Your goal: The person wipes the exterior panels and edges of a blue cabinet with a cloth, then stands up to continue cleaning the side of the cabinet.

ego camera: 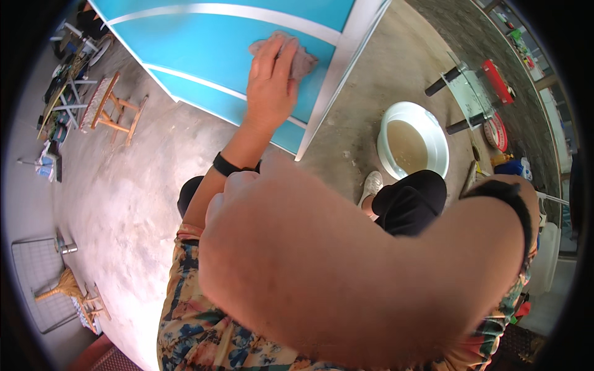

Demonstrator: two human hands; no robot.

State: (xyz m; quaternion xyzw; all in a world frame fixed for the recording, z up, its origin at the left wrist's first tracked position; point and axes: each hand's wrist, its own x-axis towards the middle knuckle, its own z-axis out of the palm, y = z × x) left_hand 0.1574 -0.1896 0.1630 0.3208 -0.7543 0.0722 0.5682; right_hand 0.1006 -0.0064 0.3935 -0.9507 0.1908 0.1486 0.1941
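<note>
My left hand (269, 88) presses a crumpled greyish-pink cloth (304, 62) against a glossy blue panel (185, 51) with white stripes. The cloth lies near the panel's white edge frame (341, 60). A black band (225, 164) circles my left wrist. Close to the camera and blurred, my right forearm crosses the view, with my right hand (241, 199) appearing over my left forearm. Its fingers look bent, but their inner side is hidden, so I cannot tell whether they hold anything.
A white basin (438, 148) of murky water stands on the concrete floor (125, 195) beside my shoe (372, 183). Left are a wooden folding stool (113, 109) and a straw broom (65, 285). A glass-topped stand (468, 95) with black legs is at the right.
</note>
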